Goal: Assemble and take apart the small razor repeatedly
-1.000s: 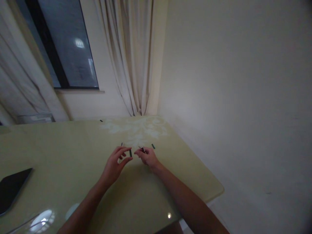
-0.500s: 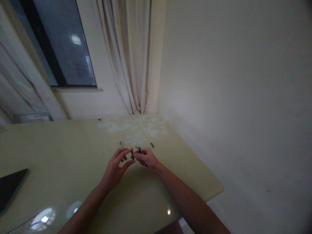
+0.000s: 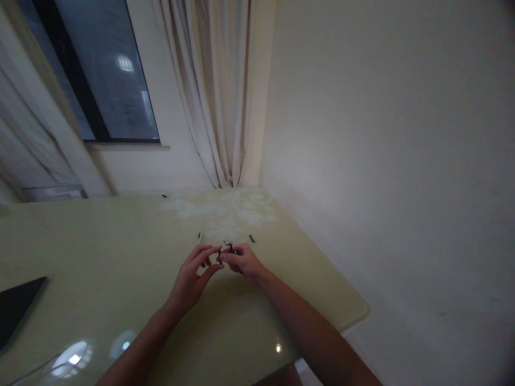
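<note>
My left hand (image 3: 196,268) pinches a small dark bar-shaped piece (image 3: 220,257) upright between thumb and fingertips. Close against it, the fingers of my right hand (image 3: 242,261) are closed around a small dark object with a bent, silvery end (image 3: 228,244). Most of that object is hidden in the grip, so its kind does not show. Both hands are together just above the table (image 3: 225,332). Beyond my left hand lies a thin white stick with a dark tip (image 3: 199,237). A short dark strip (image 3: 251,238) rests past my right hand.
Another tiny dark piece (image 3: 164,196) lies near the table's far edge. At the left is a dark flat panel (image 3: 20,305). A wall (image 3: 382,187) runs along the table's right side, and curtains (image 3: 225,107) hang behind it.
The dark piece in my left fingertips has shifted very slightly to the right and tilted a little. Both hands keep their holds almost in place.
</note>
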`<state>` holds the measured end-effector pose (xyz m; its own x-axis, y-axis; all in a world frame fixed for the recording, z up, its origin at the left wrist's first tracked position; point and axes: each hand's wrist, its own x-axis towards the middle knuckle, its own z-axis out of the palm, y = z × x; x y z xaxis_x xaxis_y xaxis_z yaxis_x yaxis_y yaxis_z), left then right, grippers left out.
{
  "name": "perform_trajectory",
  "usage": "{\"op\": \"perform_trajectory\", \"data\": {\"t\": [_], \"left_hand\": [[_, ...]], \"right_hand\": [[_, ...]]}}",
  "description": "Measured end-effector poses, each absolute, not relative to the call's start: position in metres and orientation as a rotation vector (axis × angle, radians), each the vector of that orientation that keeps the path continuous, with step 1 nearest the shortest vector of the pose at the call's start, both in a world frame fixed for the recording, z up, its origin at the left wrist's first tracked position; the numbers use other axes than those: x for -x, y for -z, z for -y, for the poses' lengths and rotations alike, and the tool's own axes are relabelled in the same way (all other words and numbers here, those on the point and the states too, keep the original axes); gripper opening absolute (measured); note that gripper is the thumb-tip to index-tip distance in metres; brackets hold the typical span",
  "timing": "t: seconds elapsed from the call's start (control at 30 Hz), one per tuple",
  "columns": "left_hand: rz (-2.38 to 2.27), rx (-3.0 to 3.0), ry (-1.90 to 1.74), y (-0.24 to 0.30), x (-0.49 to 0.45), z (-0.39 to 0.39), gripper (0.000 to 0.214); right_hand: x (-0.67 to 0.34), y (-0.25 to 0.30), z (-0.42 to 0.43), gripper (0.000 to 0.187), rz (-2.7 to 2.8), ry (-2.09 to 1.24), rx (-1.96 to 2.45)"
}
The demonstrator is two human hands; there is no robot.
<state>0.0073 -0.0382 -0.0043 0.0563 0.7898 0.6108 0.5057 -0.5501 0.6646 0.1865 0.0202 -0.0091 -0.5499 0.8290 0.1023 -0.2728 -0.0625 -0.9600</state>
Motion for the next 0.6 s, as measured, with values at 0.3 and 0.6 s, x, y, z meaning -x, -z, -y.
{"op": "perform_trajectory", "data": {"t": [0.3, 0.6], "left_hand": [[-1.264, -2.082, -1.518, 0.004, -0.0066, 0.0373, 0.034], [-1.29, -2.025, -1.459, -0.0027, -0.0065, 0.038, 0.043]], "right_hand": [[-0.1857, 0.0086, -0.0197, 0.037, 1.407, -1.647, 0.702], [-0.1857, 0.008, -0.0187, 0.038, 1.394, -1.612, 0.721]]}}
